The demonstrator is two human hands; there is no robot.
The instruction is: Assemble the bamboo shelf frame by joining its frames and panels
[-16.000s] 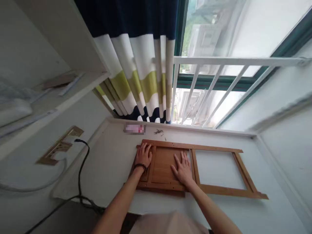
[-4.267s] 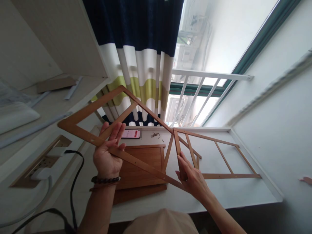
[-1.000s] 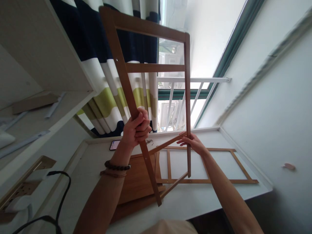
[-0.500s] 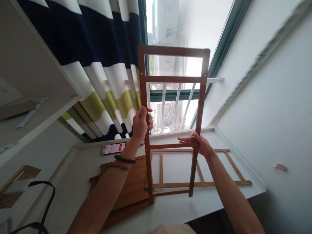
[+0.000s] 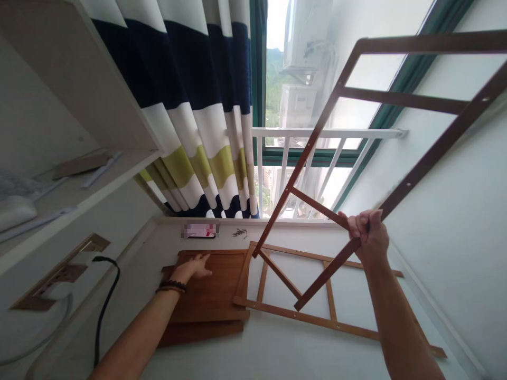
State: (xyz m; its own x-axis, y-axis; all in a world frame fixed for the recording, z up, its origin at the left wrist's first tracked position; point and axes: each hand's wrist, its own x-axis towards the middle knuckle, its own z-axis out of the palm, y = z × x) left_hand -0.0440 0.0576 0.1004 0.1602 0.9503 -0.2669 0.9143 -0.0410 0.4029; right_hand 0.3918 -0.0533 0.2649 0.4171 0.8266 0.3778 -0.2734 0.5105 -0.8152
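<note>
A brown wooden ladder-like frame [image 5: 320,124] is held up at a slant on the right, its upper end past the window toward the wall. My right hand [image 5: 368,232] is closed around its right rail, close to a crossbar. Lower left, my left hand [image 5: 194,268] lies over a stack of wooden boards [image 5: 222,285], fingers spread and gripping nothing. A second wooden frame [image 5: 293,315] rests flat on the white surface, beside the boards and partly behind the raised frame and my right forearm.
Small screws [image 5: 240,232] lie in a little pile by a phone [image 5: 200,230] near the back ledge. A striped curtain [image 5: 202,121] and white railing [image 5: 328,133] stand behind. At left are a shelf [image 5: 119,158], wall sockets [image 5: 65,274] and a black cable [image 5: 106,306].
My left hand has let go of the raised frame and moved down-left onto the boards. The frame, in my right hand, has swung right and tilted. The view has shifted somewhat.
</note>
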